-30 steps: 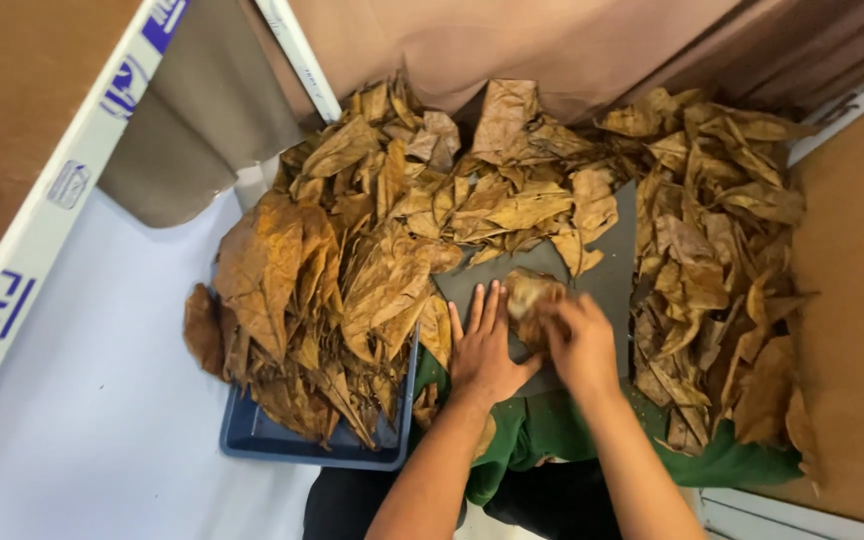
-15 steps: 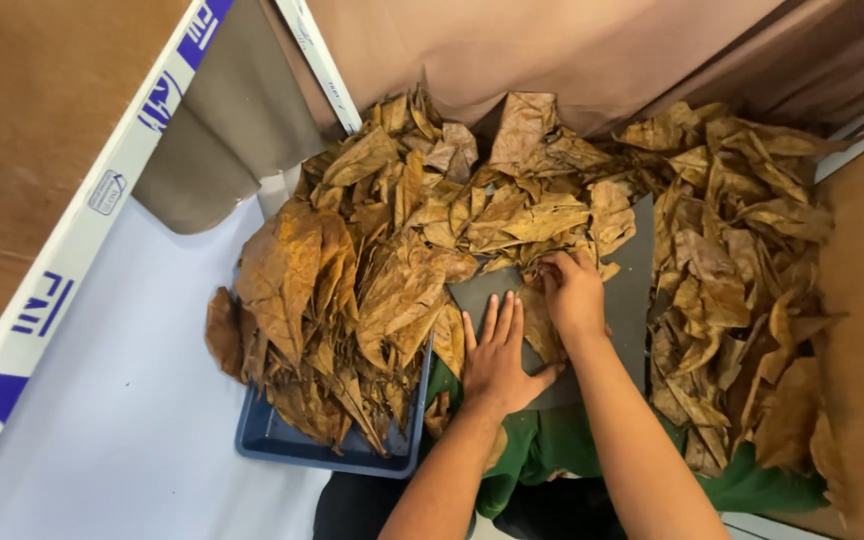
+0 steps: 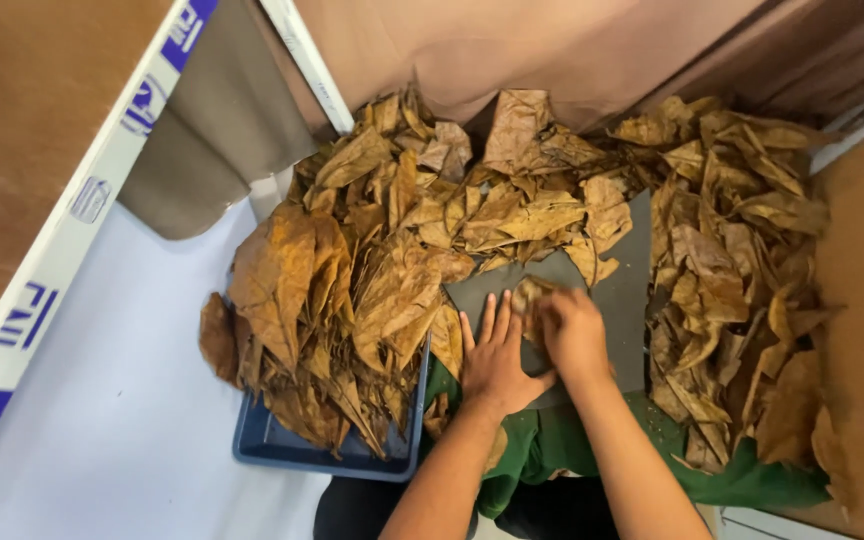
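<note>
Your left hand point(image 3: 495, 362) flat, fingers spread on the dark grey board point(image 3: 620, 290), your right hand point(image 3: 572, 335) pinching a small crumpled brown dried leaf point(image 3: 529, 297), heaped dried leaves point(image 3: 352, 290) crowding both sides, bare board just ahead.

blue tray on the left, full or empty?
Full. The blue tray is heaped with dry brown leaves that spill over its rim; only its near edge shows.

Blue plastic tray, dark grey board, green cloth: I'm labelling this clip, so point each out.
Blue plastic tray point(image 3: 282, 452), head view, bare front rim.
Dark grey board point(image 3: 624, 300), head view, bare right part.
Green cloth point(image 3: 752, 485), head view, right edge.
</note>
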